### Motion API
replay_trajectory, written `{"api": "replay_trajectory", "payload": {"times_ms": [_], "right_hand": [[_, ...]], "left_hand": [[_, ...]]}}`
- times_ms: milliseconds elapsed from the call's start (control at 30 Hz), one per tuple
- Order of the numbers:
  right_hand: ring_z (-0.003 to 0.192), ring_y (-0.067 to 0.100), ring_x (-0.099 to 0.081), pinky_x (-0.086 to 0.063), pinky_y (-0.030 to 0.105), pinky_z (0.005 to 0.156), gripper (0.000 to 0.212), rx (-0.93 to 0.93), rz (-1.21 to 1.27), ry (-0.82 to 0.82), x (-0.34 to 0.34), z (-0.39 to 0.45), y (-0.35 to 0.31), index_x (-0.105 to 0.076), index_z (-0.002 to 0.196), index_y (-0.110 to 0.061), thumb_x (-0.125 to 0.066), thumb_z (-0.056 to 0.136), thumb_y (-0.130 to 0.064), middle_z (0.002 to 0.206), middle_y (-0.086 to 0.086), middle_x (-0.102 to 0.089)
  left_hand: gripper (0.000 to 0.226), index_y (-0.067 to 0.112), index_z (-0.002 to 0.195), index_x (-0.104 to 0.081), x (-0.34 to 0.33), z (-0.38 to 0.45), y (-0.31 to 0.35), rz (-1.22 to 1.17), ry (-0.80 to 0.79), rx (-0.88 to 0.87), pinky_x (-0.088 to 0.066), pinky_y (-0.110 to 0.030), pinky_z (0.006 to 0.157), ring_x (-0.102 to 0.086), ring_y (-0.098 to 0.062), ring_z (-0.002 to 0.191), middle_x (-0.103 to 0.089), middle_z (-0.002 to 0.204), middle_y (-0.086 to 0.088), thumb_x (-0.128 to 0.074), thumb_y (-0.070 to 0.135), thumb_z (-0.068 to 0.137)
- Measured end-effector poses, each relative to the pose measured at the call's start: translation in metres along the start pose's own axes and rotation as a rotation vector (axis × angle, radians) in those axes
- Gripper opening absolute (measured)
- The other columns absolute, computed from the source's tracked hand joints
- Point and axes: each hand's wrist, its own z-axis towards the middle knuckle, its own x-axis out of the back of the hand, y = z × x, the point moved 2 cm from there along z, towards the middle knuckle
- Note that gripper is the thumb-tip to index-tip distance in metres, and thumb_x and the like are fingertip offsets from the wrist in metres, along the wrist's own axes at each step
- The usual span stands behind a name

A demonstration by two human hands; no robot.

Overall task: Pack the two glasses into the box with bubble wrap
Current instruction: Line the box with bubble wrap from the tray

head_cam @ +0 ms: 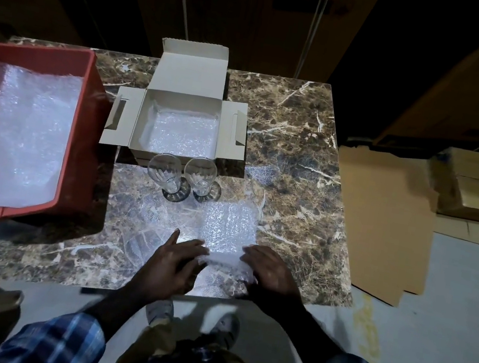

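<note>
Both hands rest on a sheet of bubble wrap (226,229) spread on the marbled tabletop (300,147) at its 6 o'clock edge. The left hand (170,261) lies on the sheet's left side with fingers nearly straight, its grip wide and holding nothing that shows. The right hand (269,271) covers the sheet's right corner; its fingertips sink into the crumpled plastic, and whether they pinch the wrap or only press it I cannot tell. The sheet is clear, so its far and left borders are hard to trace against the stone pattern.

Two glasses (181,176) stand upright just beside each other at 12 o'clock from the sheet, right against the near wall of the open box (185,78); whether they touch it is unclear. The box floor is lined with more wrap, its lid raised at 12 o'clock, side flaps spread.

At 9 o'clock a red bin (86,132) holds a heap of wrap and is cut off by the picture's left edge. Flattened cardboard (383,216) lies on the floor at 3 o'clock. The background is too dark to read
</note>
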Motion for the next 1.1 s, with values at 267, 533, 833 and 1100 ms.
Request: {"api": "replay_trajectory", "payload": {"times_ms": [267, 533, 833, 1100], "right_hand": [[0.087, 0.007, -0.06, -0.051, 0.025, 0.076, 0.016, -0.356, 0.177, 0.108, 0.011, 0.018, -0.011, -0.079, 0.093, -0.009, -0.071, 0.08, -0.015, 0.09, 0.0, -0.074], [0.058, 0.023, -0.049, -0.029, 0.037, 0.056, 0.029, -0.556, 0.202, -0.016, 0.02, 0.046, -0.005, -0.045, 0.076, -0.019, -0.052, 0.101, -0.032, 0.059, 0.002, -0.051], [0.075, 0.038, -0.062, -0.043, 0.039, 0.064, 0.026, -0.701, 0.057, -0.098, 0.014, 0.082, 0.003, -0.051, 0.09, -0.011, -0.045, 0.104, -0.033, 0.078, 0.019, -0.066], [0.098, 0.04, -0.065, -0.048, 0.041, 0.08, 0.032, -0.729, -0.178, -0.17, 0.009, 0.096, -0.002, -0.054, 0.113, -0.006, -0.039, 0.106, -0.034, 0.103, 0.02, -0.069]], "left_hand": [[0.012, 0.019, 0.093, -0.077, 0.005, 0.007, 0.017, -0.147, 0.102, 0.288, -0.022, -0.031, 0.121, -0.07, -0.009, 0.068, -0.074, 0.07, -0.002, -0.067, 0.026, 0.094], [0.03, 0.019, 0.075, -0.051, 0.01, 0.035, 0.027, -0.025, 0.194, 0.37, -0.042, -0.037, 0.059, -0.057, -0.016, 0.06, -0.06, 0.062, 0.001, -0.051, 0.034, 0.101], [0.025, 0.01, 0.086, -0.059, 0.004, 0.067, 0.018, 0.117, 0.204, 0.481, -0.031, -0.033, 0.062, -0.059, -0.033, 0.072, -0.064, 0.074, -0.011, -0.053, 0.028, 0.103], [0.023, 0.007, 0.095, -0.064, -0.002, 0.078, 0.025, 0.327, 0.257, 0.458, -0.038, -0.037, 0.063, -0.066, -0.04, 0.078, -0.07, 0.085, -0.019, -0.054, 0.026, 0.102]]}}
